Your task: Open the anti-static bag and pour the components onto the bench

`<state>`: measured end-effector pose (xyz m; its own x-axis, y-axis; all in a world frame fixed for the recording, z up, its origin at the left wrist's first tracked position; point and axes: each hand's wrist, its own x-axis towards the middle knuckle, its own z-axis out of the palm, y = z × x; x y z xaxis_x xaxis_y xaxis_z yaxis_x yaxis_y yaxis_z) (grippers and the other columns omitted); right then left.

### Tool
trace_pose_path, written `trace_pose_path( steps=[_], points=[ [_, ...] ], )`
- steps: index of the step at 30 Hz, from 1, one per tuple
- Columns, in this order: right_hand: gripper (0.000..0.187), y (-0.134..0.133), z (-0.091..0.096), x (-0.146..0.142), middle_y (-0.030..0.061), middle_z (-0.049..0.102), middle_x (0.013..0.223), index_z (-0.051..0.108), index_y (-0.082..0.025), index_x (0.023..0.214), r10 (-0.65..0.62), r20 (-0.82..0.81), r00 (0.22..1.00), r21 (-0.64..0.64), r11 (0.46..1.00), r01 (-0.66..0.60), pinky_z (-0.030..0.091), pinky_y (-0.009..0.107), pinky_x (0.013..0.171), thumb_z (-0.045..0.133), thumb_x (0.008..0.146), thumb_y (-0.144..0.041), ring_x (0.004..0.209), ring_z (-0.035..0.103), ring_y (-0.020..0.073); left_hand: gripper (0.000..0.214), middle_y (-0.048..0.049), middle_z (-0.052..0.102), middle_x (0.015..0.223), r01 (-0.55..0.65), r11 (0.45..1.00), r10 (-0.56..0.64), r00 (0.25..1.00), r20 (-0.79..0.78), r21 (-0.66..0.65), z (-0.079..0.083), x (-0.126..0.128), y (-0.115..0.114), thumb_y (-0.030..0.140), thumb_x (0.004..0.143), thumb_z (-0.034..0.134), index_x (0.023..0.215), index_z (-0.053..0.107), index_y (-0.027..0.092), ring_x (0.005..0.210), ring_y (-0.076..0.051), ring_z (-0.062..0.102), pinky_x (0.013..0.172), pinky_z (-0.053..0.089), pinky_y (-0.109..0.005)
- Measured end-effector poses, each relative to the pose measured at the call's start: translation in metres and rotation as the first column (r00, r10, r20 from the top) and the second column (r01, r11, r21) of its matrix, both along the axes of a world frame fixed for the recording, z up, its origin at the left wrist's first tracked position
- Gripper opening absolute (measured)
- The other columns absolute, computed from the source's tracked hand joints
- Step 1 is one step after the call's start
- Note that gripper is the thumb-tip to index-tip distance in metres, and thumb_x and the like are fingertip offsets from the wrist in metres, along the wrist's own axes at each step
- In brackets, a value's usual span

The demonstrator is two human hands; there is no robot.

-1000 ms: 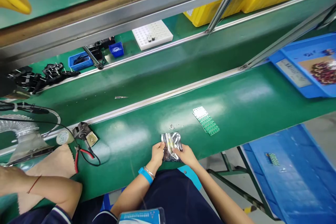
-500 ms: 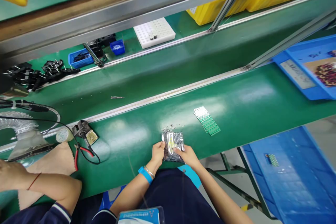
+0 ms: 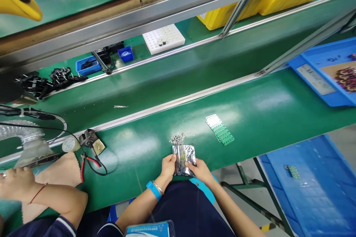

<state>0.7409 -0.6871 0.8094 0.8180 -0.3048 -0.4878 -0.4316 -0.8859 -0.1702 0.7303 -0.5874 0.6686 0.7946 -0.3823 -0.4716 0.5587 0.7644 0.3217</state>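
A shiny silver antistatic bag [image 3: 183, 159] is held between my two hands at the front edge of the green bench. My left hand [image 3: 168, 166] grips its left side, thumb on top. On its right side my right hand [image 3: 200, 170] pinches the bag, thumb pressed on the front. Small dark parts show through the film. Just beyond the bag's far end lies a loose pile of tiny dark parts [image 3: 178, 139]. Green circuit boards [image 3: 221, 129] rest in an overlapping stack to the right of the bag.
At left, a co-worker's arm [image 3: 55, 196] rests over a tan cloth [image 3: 65, 170], near red-handled pliers [image 3: 82, 168] and a soldering-iron stand [image 3: 90, 139]. A blue tray [image 3: 314, 77] sits at right; a larger blue bin [image 3: 314, 185] stands below. A metal rail [image 3: 167, 103] runs behind.
The pile of tiny parts beyond the bag has grown. The bag and both hands sit slightly nearer to me. The co-worker's hand has shifted at left.
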Motion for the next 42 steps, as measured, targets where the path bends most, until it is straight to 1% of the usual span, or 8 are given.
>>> trace_pose_path(
  steps=[6,12,19,25,31,35,38,42],
  points=[
    [0.055,-0.015,-0.01,-0.006,0.0058,0.065,0.092,0.065,-0.008,0.097,-0.014,-0.025,1.0,0.051,0.999,0.015,0.043,0.027,0.075,0.056,0.076,-0.059,0.084,0.057,0.0205,0.082,-0.0117,0.059,0.083,0.008,0.999,-0.008,1.0,0.013,0.043,0.001,-0.004,-0.001,0.077,0.064,0.059,0.091,0.064,-0.001,0.067,-0.011,0.043,0.061,0.035,-0.023],
    [0.057,-0.016,-0.01,-0.009,0.0098,0.064,0.101,0.061,-0.007,0.106,0.016,-0.005,1.0,0.132,0.991,-0.015,0.045,0.029,0.081,0.055,0.08,-0.057,0.092,0.06,0.0228,0.068,-0.0069,0.052,0.077,-0.006,0.996,-0.002,0.996,0.093,0.085,0.008,-0.004,0.01,0.066,0.077,0.054,0.091,0.061,0.0,0.065,-0.009,0.036,0.059,0.03,-0.022],
    [0.058,-0.014,-0.012,-0.021,0.0106,0.064,0.104,0.061,-0.006,0.108,0.029,-0.001,1.0,0.213,0.977,-0.029,0.048,0.031,0.085,0.057,0.081,-0.057,0.094,0.061,0.0224,0.054,-0.0061,0.053,0.076,-0.008,0.986,-0.028,0.977,0.211,0.167,0.002,-0.013,0.014,0.054,0.086,0.048,0.087,0.062,0.002,0.066,-0.009,0.036,0.061,0.031,-0.022],
    [0.051,-0.003,-0.006,-0.013,0.0052,0.062,0.114,0.064,-0.013,0.111,0.098,0.2,0.975,0.158,0.979,-0.131,0.042,0.027,0.1,0.058,0.082,-0.054,0.107,0.057,0.0153,0.043,-0.0043,0.064,0.101,-0.186,0.945,0.059,0.906,0.418,0.269,0.017,-0.004,0.04,0.046,0.095,0.044,0.105,0.069,0.012,0.092,-0.014,0.057,0.085,0.043,-0.026],
    [0.046,0.011,0.009,0.012,0.0023,0.059,0.12,0.065,-0.017,0.112,0.221,0.29,0.931,0.047,0.968,-0.245,0.039,0.026,0.105,0.057,0.084,-0.052,0.115,0.054,0.0142,0.033,-0.002,0.059,0.121,-0.39,0.899,0.213,0.787,0.579,0.2,0.027,0.014,0.059,0.035,0.097,0.044,0.116,0.066,0.019,0.118,-0.012,0.053,0.108,0.039,-0.03],
    [0.046,0.026,0.016,0.016,-0.0004,0.056,0.126,0.056,-0.021,0.126,0.315,0.298,0.901,0.102,0.928,-0.358,0.042,0.023,0.104,0.056,0.087,-0.045,0.116,0.053,0.0106,0.028,-0.0025,0.059,0.122,-0.494,0.85,0.296,0.734,0.612,0.181,0.018,0.016,0.062,0.028,0.097,0.044,0.111,0.068,0.021,0.121,-0.013,0.051,0.11,0.038,-0.035],
    [0.04,0.046,0.01,0.018,-0.0034,0.054,0.129,0.057,-0.025,0.127,0.35,0.302,0.887,0.188,0.89,-0.415,0.038,0.022,0.11,0.051,0.091,-0.042,0.121,0.05,0.008,0.028,-0.0029,0.058,0.123,-0.526,0.821,0.319,0.747,0.584,0.224,0.006,0.01,0.071,0.028,0.097,0.044,0.11,0.067,0.02,0.123,-0.013,0.05,0.111,0.036,-0.035],
    [0.037,0.086,-0.022,0.027,-0.0061,0.056,0.126,0.064,-0.027,0.122,0.405,0.225,0.886,0.189,0.874,-0.447,0.032,0.02,0.113,0.047,0.092,-0.043,0.122,0.05,0.0066,0.039,-0.004,0.055,0.128,-0.515,0.752,0.364,0.844,0.393,0.411,-0.036,-0.002,0.09,0.041,0.098,0.04,0.124,0.059,0.017,0.122,-0.012,0.05,0.109,0.037,-0.029]
  ],
)
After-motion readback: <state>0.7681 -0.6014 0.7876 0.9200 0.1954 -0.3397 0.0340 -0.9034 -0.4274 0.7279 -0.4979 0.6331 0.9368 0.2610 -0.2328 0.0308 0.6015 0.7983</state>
